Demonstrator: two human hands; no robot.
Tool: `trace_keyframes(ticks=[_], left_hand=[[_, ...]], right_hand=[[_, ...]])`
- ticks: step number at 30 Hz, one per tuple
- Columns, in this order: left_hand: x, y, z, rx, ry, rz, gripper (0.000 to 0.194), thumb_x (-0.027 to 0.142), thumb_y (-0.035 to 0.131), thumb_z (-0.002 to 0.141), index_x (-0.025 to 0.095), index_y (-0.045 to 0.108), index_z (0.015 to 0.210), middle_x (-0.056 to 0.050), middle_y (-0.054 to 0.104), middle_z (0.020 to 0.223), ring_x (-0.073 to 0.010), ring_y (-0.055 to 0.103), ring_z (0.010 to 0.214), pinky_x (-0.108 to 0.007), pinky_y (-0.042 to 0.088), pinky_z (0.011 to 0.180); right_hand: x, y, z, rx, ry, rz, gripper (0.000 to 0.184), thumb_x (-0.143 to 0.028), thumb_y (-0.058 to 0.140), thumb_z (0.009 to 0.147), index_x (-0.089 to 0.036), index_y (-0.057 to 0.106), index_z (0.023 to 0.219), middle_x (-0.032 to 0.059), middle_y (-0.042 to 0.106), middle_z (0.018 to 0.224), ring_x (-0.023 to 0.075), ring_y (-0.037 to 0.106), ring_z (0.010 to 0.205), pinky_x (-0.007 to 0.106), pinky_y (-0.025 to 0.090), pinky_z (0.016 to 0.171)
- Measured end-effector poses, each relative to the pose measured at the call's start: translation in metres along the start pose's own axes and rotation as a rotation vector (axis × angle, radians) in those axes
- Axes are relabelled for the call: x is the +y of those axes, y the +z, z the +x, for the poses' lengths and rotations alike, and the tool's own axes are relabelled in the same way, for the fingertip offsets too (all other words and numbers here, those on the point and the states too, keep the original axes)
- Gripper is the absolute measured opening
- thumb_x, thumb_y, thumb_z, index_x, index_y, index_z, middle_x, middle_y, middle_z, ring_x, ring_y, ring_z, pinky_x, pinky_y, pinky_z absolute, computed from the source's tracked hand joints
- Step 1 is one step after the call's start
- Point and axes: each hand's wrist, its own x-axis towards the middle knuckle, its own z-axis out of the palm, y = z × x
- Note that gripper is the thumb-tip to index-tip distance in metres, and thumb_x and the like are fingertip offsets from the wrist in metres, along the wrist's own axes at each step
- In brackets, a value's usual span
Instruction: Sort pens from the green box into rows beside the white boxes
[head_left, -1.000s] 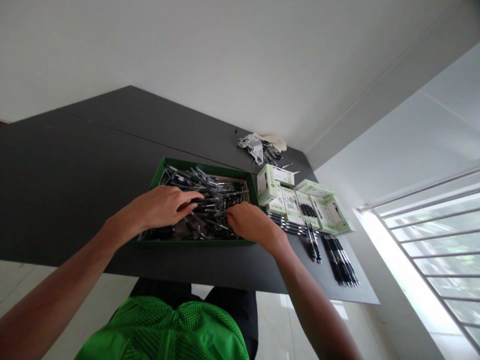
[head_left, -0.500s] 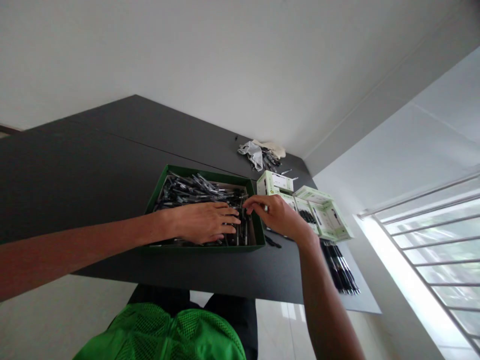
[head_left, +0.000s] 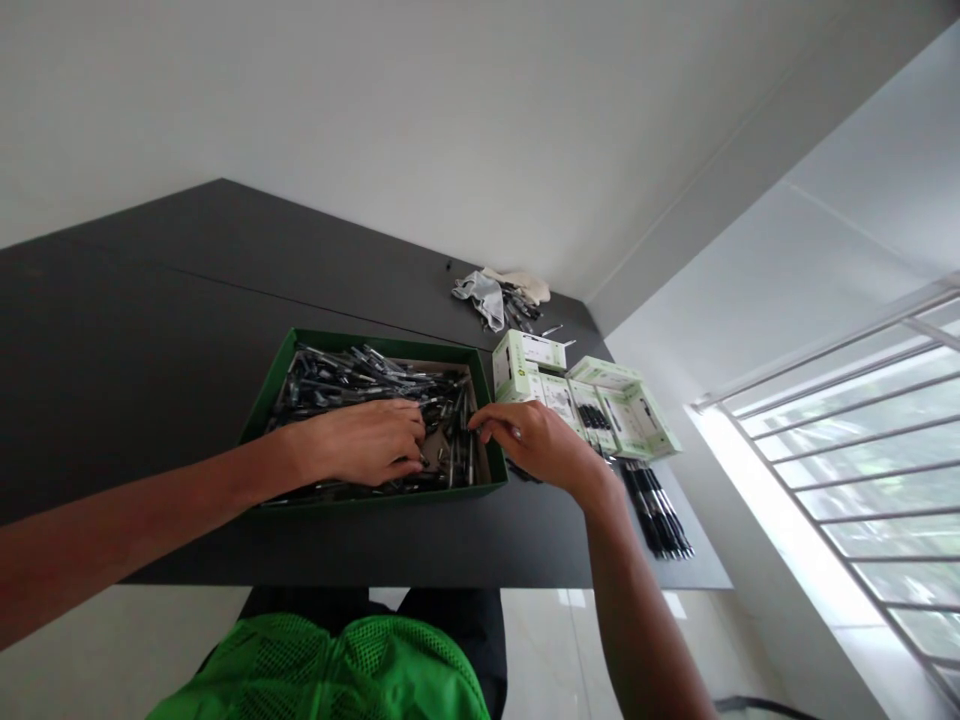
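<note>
Many loose pens [head_left: 360,365] are heaped in a shallow green box [head_left: 435,350] on a dark table [head_left: 150,340]. The heap's near side is covered by the left hand [head_left: 371,440], its fingers bent; whether any pen is gripped cannot be told. Beside the box's right wall, the right hand's [head_left: 540,440] fingertips are bunched together, and what is pinched there is hidden. Tangled pens are best parted lightly and drawn out lengthwise, so that neighbours are not snagged.
</note>
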Motion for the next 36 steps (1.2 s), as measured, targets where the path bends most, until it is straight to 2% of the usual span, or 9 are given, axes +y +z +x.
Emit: trace_keyframes(ticks=[4, 8, 11, 15, 21, 24, 26, 31, 36], left_hand=[[-0.003, 0.001, 0.0, -0.004, 0.007, -0.017, 0.019, 0.027, 0.069, 0.102, 0.024, 0.086, 0.097, -0.007, 0.082, 0.105, -0.0236, 0.072, 0.109, -0.036, 0.042, 0.116], [-0.008, 0.002, -0.001, -0.041, 0.021, -0.04, 0.013, 0.03, 0.077, 0.098, 0.025, 0.086, 0.105, -0.007, 0.082, 0.114, -0.0236, 0.072, 0.114, -0.036, 0.036, 0.123], [-0.009, 0.002, -0.002, -0.061, 0.019, -0.032, 0.015, 0.032, 0.08, 0.096, 0.024, 0.085, 0.107, -0.006, 0.081, 0.117, -0.0239, 0.071, 0.117, -0.036, 0.034, 0.125], [-0.011, 0.002, -0.001, -0.053, 0.04, -0.008, 0.014, 0.035, 0.081, 0.095, 0.024, 0.085, 0.102, -0.007, 0.081, 0.113, -0.0245, 0.071, 0.115, -0.034, 0.04, 0.12], [-0.015, 0.003, -0.002, -0.031, 0.054, -0.001, 0.018, 0.039, 0.083, 0.093, 0.025, 0.085, 0.104, -0.006, 0.081, 0.113, -0.0254, 0.071, 0.115, -0.034, 0.045, 0.115], [-0.016, 0.001, -0.002, -0.046, 0.049, -0.001, 0.024, 0.043, 0.083, 0.092, 0.025, 0.085, 0.109, -0.008, 0.081, 0.117, -0.0269, 0.071, 0.118, -0.035, 0.045, 0.116], [-0.016, 0.0, -0.002, -0.061, 0.04, -0.005, 0.027, 0.043, 0.083, 0.092, 0.025, 0.084, 0.111, -0.008, 0.08, 0.12, -0.0276, 0.07, 0.121, -0.036, 0.043, 0.119], [-0.019, 0.004, -0.003, -0.042, 0.036, -0.018, 0.029, 0.041, 0.087, 0.088, 0.026, 0.084, 0.112, -0.008, 0.08, 0.122, -0.0278, 0.07, 0.122, -0.037, 0.044, 0.119], [-0.026, 0.013, -0.004, 0.022, 0.06, -0.063, 0.03, 0.038, 0.092, 0.082, 0.029, 0.084, 0.11, -0.005, 0.081, 0.119, -0.0258, 0.072, 0.12, -0.035, 0.045, 0.118]], right_hand=[[-0.005, 0.003, -0.007, -0.02, -0.026, 0.016, 0.034, -0.017, 0.05, 0.104, -0.025, 0.08, 0.119, 0.0008, 0.083, 0.103, 0.0165, 0.076, 0.089, 0.028, 0.05, 0.083], [0.002, 0.007, -0.004, 0.049, -0.064, 0.075, 0.034, -0.013, 0.051, 0.102, -0.023, 0.079, 0.116, -0.0003, 0.081, 0.095, 0.0131, 0.072, 0.078, 0.025, 0.048, 0.076], [0.016, 0.015, 0.011, 0.183, -0.133, 0.134, 0.032, -0.011, 0.051, 0.1, -0.02, 0.079, 0.112, -0.0005, 0.078, 0.088, 0.0123, 0.068, 0.075, 0.025, 0.047, 0.074], [0.033, 0.027, 0.042, 0.388, -0.276, 0.151, 0.031, -0.008, 0.051, 0.098, -0.021, 0.078, 0.108, 0.0005, 0.075, 0.086, 0.0145, 0.066, 0.077, 0.027, 0.048, 0.075], [0.04, 0.047, 0.071, 0.636, -0.456, 0.141, 0.029, -0.009, 0.05, 0.1, -0.023, 0.076, 0.097, 0.0025, 0.074, 0.082, 0.0199, 0.067, 0.082, 0.033, 0.052, 0.08], [0.046, 0.058, 0.069, 0.847, -0.415, 0.234, 0.029, -0.01, 0.049, 0.101, -0.023, 0.074, 0.094, 0.0008, 0.071, 0.076, 0.0194, 0.066, 0.076, 0.033, 0.051, 0.076], [0.052, 0.062, 0.064, 0.943, -0.351, 0.263, 0.029, -0.01, 0.048, 0.101, -0.024, 0.073, 0.094, -0.0003, 0.069, 0.074, 0.0189, 0.065, 0.073, 0.033, 0.051, 0.074], [0.06, 0.067, 0.057, 0.98, -0.306, 0.241, 0.027, -0.011, 0.049, 0.102, -0.023, 0.073, 0.096, -0.0011, 0.066, 0.072, 0.0185, 0.063, 0.073, 0.033, 0.05, 0.075], [0.053, 0.073, 0.06, 0.933, -0.317, 0.268, 0.027, -0.012, 0.048, 0.104, -0.022, 0.072, 0.1, -0.0007, 0.067, 0.075, 0.0175, 0.064, 0.075, 0.032, 0.051, 0.076]])
